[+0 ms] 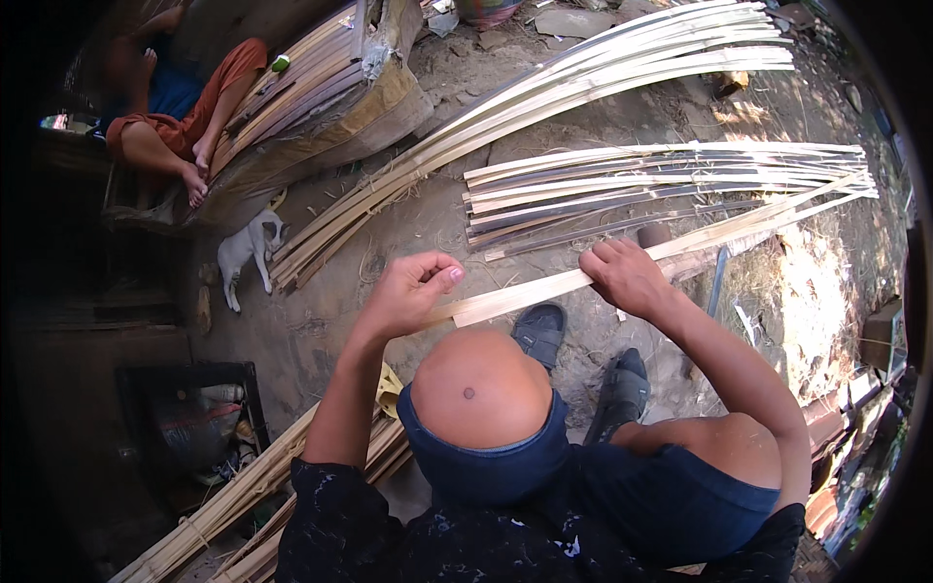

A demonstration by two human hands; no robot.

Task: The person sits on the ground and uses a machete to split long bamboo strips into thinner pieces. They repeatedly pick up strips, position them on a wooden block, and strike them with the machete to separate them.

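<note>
1. The pale strips point(520, 298) are held slantwise above the ground point(321, 335), just beyond the left knee point(486, 413); they are judged to be light, springy lengthwise and liable to splinter at the edges.
2. They are gripped by the right hand point(627, 277), its fingers closed over them; a hold across the broad faces would be favoured.
3. The left hand point(413, 291) is loosely curled at their near end; whether anything is pinched cannot be told.
4. Farther out, shorter strips point(544, 199) and longer strips point(535, 115) are spread.
</note>
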